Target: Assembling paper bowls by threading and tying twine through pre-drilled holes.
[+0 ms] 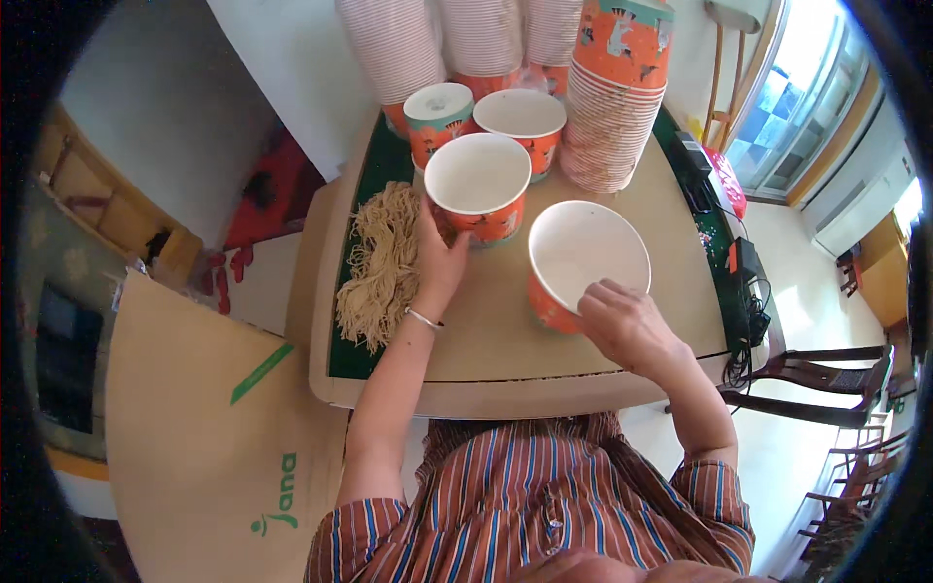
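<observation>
A small orange paper tub (498,228) with a white inside stands upright near the middle of the table. My left hand (442,255) is wrapped round its left side, thumb toward the front. To its right stands a wider orange paper tub (583,255), open end up. My right hand (627,321) is closed at its near right rim, with the fingertips partly hidden. A bundle of beige string (377,267) lies left of my left wrist. Behind are another open tub (544,146) and an upside-down tub (437,115) with a pale base.
Tall stacks of nested paper tubs (612,126) line the table's far side. A black power strip with cables (743,262) runs along the right edge. A large cardboard sheet (204,408) stands at the left; a dark wooden chair (821,384) is at the right.
</observation>
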`<state>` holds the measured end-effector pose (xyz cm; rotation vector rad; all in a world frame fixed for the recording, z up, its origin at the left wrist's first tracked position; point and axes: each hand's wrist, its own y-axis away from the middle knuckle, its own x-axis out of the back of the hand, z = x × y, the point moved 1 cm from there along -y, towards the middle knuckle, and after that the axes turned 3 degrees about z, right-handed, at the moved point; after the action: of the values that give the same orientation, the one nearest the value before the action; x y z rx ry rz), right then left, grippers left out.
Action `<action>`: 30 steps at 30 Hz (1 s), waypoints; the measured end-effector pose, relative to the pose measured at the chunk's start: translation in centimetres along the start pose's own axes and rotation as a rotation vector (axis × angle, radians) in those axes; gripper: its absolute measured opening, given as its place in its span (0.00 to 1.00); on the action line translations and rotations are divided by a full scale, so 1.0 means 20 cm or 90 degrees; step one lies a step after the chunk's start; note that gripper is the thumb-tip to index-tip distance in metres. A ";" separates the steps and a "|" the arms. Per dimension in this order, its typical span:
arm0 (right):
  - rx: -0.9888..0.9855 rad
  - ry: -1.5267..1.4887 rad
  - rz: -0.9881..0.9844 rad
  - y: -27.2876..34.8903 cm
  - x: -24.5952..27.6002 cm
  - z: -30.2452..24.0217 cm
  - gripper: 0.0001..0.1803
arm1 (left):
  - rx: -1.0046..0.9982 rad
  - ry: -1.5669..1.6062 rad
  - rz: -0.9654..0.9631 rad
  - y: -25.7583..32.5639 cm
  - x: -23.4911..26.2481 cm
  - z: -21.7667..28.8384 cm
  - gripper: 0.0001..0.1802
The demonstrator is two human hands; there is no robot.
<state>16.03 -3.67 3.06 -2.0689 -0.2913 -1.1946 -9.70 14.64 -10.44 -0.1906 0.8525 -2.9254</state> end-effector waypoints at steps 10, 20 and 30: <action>-0.001 0.094 -0.023 0.01 -0.10 0.03 0.13 | 0.058 -0.232 0.127 0.26 0.54 0.32 0.13; 0.069 -0.015 0.064 0.00 -0.16 -0.17 0.15 | 0.078 -0.423 0.124 0.39 0.87 0.36 0.05; 0.153 -0.091 -0.122 -0.01 -0.74 -0.27 0.09 | 0.034 -0.410 0.063 0.40 0.80 0.36 0.04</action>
<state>4.27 -5.01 -7.44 -1.9500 -0.6819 -1.0639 -24.02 2.19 -7.26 -0.9818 0.6463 -2.5234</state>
